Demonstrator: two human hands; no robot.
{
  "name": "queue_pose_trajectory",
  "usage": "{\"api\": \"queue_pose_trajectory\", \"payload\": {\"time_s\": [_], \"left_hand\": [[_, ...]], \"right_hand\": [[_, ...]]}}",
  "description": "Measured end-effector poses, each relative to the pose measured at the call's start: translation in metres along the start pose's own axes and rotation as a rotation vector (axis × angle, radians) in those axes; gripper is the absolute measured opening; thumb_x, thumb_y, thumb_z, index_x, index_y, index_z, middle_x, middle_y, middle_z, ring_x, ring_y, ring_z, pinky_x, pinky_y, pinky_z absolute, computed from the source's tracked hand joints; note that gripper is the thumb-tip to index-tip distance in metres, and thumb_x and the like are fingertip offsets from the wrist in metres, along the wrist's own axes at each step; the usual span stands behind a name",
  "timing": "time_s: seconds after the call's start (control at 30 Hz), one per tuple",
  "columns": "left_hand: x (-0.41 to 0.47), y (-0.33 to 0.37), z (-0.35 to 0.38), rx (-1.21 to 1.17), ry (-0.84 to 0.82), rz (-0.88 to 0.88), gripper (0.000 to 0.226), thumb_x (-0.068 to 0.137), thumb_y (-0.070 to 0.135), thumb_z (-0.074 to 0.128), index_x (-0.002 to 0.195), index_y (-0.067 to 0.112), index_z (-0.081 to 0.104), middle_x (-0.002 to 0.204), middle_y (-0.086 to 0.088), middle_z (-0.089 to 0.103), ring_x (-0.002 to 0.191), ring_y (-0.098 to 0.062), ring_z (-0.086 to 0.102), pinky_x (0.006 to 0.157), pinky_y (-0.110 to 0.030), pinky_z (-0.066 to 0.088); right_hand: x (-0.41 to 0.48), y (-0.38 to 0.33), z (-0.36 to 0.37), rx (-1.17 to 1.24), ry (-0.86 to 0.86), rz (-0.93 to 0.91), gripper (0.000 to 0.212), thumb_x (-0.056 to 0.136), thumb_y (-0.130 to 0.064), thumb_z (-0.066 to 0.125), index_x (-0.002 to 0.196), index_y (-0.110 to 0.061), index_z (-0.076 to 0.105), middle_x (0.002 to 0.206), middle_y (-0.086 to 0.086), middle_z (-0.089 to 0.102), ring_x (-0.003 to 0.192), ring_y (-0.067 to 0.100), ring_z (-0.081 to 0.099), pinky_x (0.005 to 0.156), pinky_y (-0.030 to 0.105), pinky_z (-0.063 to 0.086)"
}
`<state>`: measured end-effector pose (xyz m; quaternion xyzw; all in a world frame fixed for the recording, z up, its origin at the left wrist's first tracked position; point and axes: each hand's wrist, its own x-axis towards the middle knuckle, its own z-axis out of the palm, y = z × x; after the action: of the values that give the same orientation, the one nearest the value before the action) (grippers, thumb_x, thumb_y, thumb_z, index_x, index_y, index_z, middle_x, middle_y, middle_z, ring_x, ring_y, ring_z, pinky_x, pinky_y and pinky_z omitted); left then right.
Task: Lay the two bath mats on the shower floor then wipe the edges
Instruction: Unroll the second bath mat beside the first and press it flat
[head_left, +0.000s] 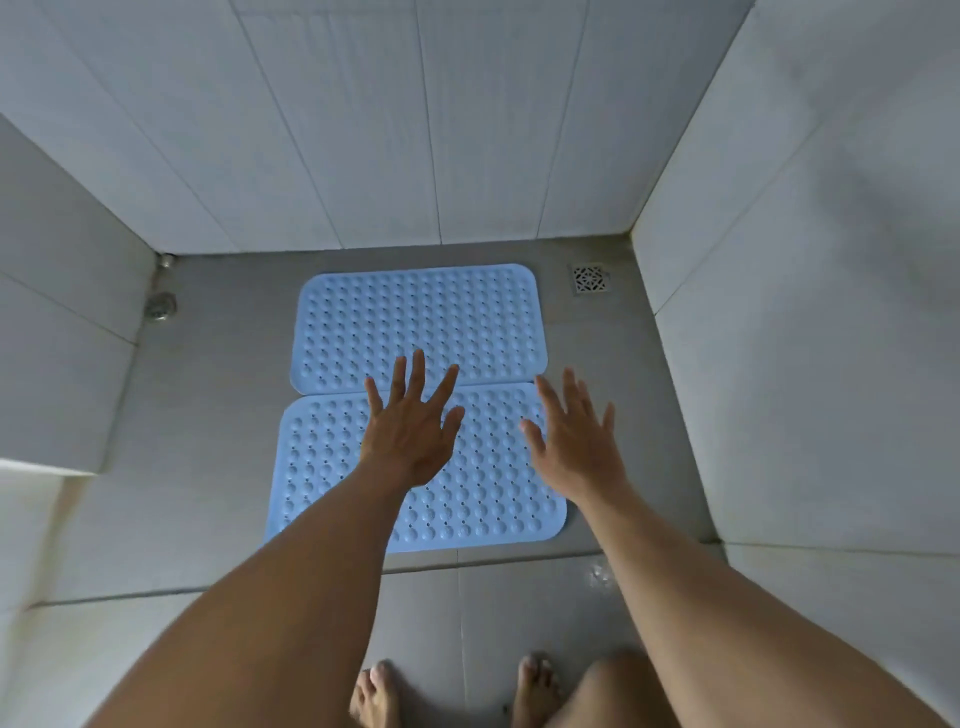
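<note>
Bare toes stand outside the shower floor. Left hand and right hand, fingers spread and empty, hover over the near mat; the far mat abuts it mid-floor.

Two mats are lying on the shower floor, the far mat touching the near mat behind it; the drain is sitting right of the far one.

One head-worn camera looks steeply down and forward from standing height into a shower corner, floor ahead, walls toward 12 o'clock.
</note>
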<state>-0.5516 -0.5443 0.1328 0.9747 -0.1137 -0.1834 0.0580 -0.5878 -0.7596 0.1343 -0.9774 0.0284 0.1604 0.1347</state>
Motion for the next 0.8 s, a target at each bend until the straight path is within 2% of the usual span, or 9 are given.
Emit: {"api": "queue_pose_trajectory", "payload": {"time_s": [0.1, 0.27, 0.47, 0.7, 0.8], "left_hand": [[-0.029, 0.024, -0.092, -0.018, 0.036, 0.003, 0.059, 0.103, 0.051, 0.010, 0.157, 0.035, -0.009, 0.164, -0.008, -0.023, 0.149, -0.029, -0.023, 0.119, -0.062, -0.007], [-0.057, 0.064, -0.229, -0.049, 0.108, 0.025, 0.058, 0.103, 0.051, 0.010, 0.158, 0.036, -0.004, 0.165, -0.008, -0.019, 0.151, -0.028, -0.020, 0.120, -0.060, -0.007], [-0.054, 0.092, -0.349, -0.108, 0.217, 0.098, 0.055, 0.105, 0.046, 0.016, 0.159, 0.032, 0.009, 0.166, -0.009, -0.012, 0.153, -0.027, -0.013, 0.121, -0.057, -0.002], [-0.029, 0.100, -0.485, -0.120, 0.249, 0.209, 0.054, 0.105, 0.049, 0.017, 0.156, 0.034, 0.020, 0.167, -0.007, -0.001, 0.153, -0.026, -0.006, 0.122, -0.057, 0.002], [-0.016, 0.103, -0.542, -0.095, 0.294, 0.272, 0.055, 0.105, 0.051, 0.017, 0.157, 0.033, 0.020, 0.167, -0.007, 0.002, 0.154, -0.027, -0.004, 0.122, -0.057, 0.004]], "right_hand": [[-0.032, -0.015, -0.095, 0.059, 0.043, 0.039, 0.066, 0.104, -0.051, 0.028, 0.159, -0.025, 0.005, 0.167, 0.012, -0.003, 0.154, 0.028, 0.002, 0.121, 0.059, 0.008], [-0.067, -0.030, -0.232, -0.032, 0.076, 0.015, 0.067, 0.103, -0.056, 0.027, 0.159, -0.025, 0.007, 0.167, 0.011, -0.002, 0.154, 0.028, 0.002, 0.120, 0.058, 0.008], [-0.074, -0.038, -0.344, -0.063, 0.187, 0.042, 0.068, 0.101, -0.057, 0.031, 0.157, -0.023, 0.015, 0.167, 0.010, -0.002, 0.154, 0.026, 0.000, 0.120, 0.059, 0.009], [-0.062, -0.056, -0.459, -0.041, 0.304, 0.114, 0.069, 0.101, -0.058, 0.033, 0.158, -0.025, 0.013, 0.167, 0.011, -0.005, 0.154, 0.025, -0.002, 0.121, 0.058, 0.007], [-0.052, -0.065, -0.505, -0.054, 0.362, 0.150, 0.069, 0.101, -0.056, 0.033, 0.159, -0.025, 0.012, 0.167, 0.012, -0.006, 0.154, 0.027, -0.002, 0.121, 0.058, 0.008]]}}
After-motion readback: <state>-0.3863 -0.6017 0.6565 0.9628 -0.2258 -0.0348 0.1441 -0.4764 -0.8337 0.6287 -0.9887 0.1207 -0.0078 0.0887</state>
